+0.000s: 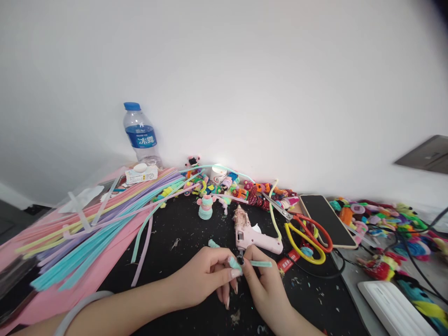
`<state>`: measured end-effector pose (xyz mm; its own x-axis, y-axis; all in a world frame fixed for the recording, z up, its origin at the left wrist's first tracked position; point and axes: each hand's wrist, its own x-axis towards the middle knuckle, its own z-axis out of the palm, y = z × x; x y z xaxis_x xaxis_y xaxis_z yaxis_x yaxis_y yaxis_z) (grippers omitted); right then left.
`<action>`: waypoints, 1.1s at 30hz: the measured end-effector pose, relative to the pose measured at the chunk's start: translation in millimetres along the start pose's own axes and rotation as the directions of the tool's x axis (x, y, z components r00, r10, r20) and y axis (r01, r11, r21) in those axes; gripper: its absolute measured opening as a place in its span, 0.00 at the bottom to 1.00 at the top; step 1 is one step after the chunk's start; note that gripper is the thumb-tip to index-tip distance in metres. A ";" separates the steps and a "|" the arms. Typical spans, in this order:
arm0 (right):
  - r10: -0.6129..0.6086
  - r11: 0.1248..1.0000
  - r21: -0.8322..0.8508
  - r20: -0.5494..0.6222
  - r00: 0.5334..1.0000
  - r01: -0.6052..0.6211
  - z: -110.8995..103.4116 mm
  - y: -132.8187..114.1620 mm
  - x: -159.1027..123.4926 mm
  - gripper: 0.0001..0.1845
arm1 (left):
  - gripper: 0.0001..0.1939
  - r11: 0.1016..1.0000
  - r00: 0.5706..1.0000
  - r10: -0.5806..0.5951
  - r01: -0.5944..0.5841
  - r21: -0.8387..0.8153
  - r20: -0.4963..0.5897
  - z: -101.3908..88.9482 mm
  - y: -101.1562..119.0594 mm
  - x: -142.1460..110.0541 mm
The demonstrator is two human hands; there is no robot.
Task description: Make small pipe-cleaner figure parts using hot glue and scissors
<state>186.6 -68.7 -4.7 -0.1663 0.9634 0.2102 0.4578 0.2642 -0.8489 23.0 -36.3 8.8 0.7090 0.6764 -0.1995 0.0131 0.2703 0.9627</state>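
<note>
Over the front of the black table, my left hand [201,277] is closed, its thumb and fingers pinching a coiled part of a mint-green pipe cleaner [262,264]. Close beside it, my right hand [264,284] pinches the same pipe cleaner, whose straight end sticks out to the right. A small mint piece also shows above my left fingers. Just beyond my hands lies a pink hot glue gun [257,237], its nozzle pointing away. A small mint and pink wound pipe-cleaner figure [206,207] stands to its left.
Bundles of pastel pipe cleaners [105,233] lie at left, near a water bottle [142,135]. Scissors [304,233] with red and yellow handles and a phone [327,219] are at right. Several colourful pipe-cleaner figures [381,219] line the back and right. A black cable [332,275] loops nearby.
</note>
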 end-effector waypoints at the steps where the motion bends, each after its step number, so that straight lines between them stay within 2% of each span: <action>1: -0.010 1.000 -0.010 0.001 1.000 0.010 0.1 -0.3 -0.1 0.16 | 0.11 1.000 1.000 -0.002 0.002 0.005 -0.008 0.5 0.3 -0.3; 13: -0.225 0.957 -0.183 0.025 0.974 0.226 -4.3 -0.3 -0.6 0.12 | 0.08 0.990 0.997 0.039 -0.030 0.136 -0.064 0.6 -7.2 -2.9; 22: -0.412 0.854 -0.305 0.097 0.906 0.421 -7.3 -4.5 -3.1 0.11 | 0.04 0.953 0.987 0.114 -0.077 0.294 -0.111 0.8 -3.5 -4.3; 25: -0.445 0.829 -0.335 0.088 0.891 0.447 -8.3 -5.7 -2.2 0.11 | 0.04 0.945 0.983 0.136 -0.092 0.314 -0.122 -0.1 -1.9 -4.1; 29: -0.446 0.820 -0.373 0.062 0.893 0.435 -10.0 -7.2 -2.1 0.07 | 0.05 0.941 0.967 0.191 -0.132 0.313 -0.166 -2.3 0.3 -3.2; 33: -0.457 0.808 -0.403 0.033 0.889 0.431 -10.5 -8.0 -2.4 0.10 | 0.09 0.942 0.952 0.228 -0.163 0.292 -0.204 -3.1 2.6 -4.2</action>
<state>192.5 -72.7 6.8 -0.3863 0.7337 0.5590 0.6498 0.6466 -0.3996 17.9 -36.3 11.6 0.5344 0.8452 -0.0077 0.1029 -0.0560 0.9931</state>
